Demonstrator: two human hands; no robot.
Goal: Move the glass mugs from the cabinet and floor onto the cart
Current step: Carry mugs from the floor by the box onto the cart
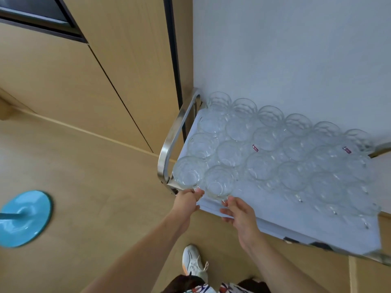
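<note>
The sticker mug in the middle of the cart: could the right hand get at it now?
Probably not cleanly: the right hand sits at the cart's near edge, with mugs crowding around the sticker mug.
</note>
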